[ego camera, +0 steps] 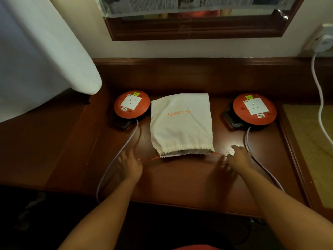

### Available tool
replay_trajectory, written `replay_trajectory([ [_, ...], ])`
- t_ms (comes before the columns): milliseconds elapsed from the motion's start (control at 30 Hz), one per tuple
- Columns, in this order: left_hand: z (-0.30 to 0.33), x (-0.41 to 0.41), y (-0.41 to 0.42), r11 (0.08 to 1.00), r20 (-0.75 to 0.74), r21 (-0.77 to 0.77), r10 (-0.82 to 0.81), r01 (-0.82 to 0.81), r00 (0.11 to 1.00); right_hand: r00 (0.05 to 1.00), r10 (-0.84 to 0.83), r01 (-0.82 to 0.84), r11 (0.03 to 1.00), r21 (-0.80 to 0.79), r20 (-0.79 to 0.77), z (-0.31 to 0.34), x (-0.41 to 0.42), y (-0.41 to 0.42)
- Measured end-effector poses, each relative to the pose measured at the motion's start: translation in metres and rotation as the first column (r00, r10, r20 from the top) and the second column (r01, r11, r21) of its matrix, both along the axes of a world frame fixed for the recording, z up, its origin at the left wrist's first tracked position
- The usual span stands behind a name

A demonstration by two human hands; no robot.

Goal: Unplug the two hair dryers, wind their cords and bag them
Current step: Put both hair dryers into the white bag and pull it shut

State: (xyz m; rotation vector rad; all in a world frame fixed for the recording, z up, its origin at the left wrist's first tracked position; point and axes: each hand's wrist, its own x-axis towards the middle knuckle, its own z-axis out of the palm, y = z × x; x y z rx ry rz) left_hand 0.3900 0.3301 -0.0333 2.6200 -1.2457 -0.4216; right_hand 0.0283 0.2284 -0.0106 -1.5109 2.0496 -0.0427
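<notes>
Between the two orange socket reels (132, 105) on the desk (180, 179) lies the bulging cloth bag (181, 123), mouth gathered; with left hand (130, 164) open and right hand (238, 156) apparently pinching the drawstring (218, 154) (blurred), pull both ends evenly.

A bedroom or hotel-style room, seen at a dark polished wooden dressing table (180, 179) set against a cream wall. A wood-framed mirror (196, 27) hangs above it, its glass mostly covered with newspaper (189, 4). A padded ironing board (41, 56) leans at the left, a wall socket (322, 38) with a white plug sits at right, and two orange extension reels (132, 105) (254, 109) rest on the tabletop.
</notes>
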Motion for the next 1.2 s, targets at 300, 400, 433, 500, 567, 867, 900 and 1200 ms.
replay_trajectory([
  [300,-0.02,-0.043,-0.039,0.989,-0.473,0.017,-0.124,0.149,0.872,0.916,0.009,-0.018,1.0,0.018,0.401,-0.009,0.045,-0.002],
  [400,-0.021,-0.044,-0.046,0.999,-0.519,0.031,0.001,0.017,0.855,0.897,-0.049,0.028,0.998,0.053,0.438,-0.011,0.042,-0.003],
  [433,-0.021,-0.043,-0.047,0.999,-0.502,0.023,-0.01,0.025,0.865,0.895,-0.072,0.053,0.997,0.056,0.44,-0.011,0.04,-0.003],
  [500,-0.019,-0.041,-0.044,0.998,-0.468,0.019,-0.049,0.066,0.883,0.889,-0.112,0.103,0.994,0.043,0.444,-0.01,0.036,-0.004],
  [567,-0.016,-0.039,-0.039,0.994,-0.442,-0.005,-0.102,0.111,0.891,0.89,-0.136,0.147,0.989,0.008,0.435,-0.009,0.032,-0.004],
  [867,-0.003,-0.014,-0.022,0.918,-0.195,-0.257,-0.356,0.302,0.914,0.948,-0.032,0.072,0.991,-0.117,0.315,-0.001,0.022,-0.001],
  [900,-0.003,-0.006,-0.02,0.916,-0.161,-0.269,-0.346,0.297,0.924,0.951,-0.035,0.077,0.989,-0.126,0.307,-0.001,0.02,-0.002],
  [1200,-0.009,0.005,-0.007,0.947,-0.039,-0.154,-0.291,0.282,0.956,0.981,-0.022,0.024,1.0,-0.007,0.192,0.002,0.017,0.004],
])
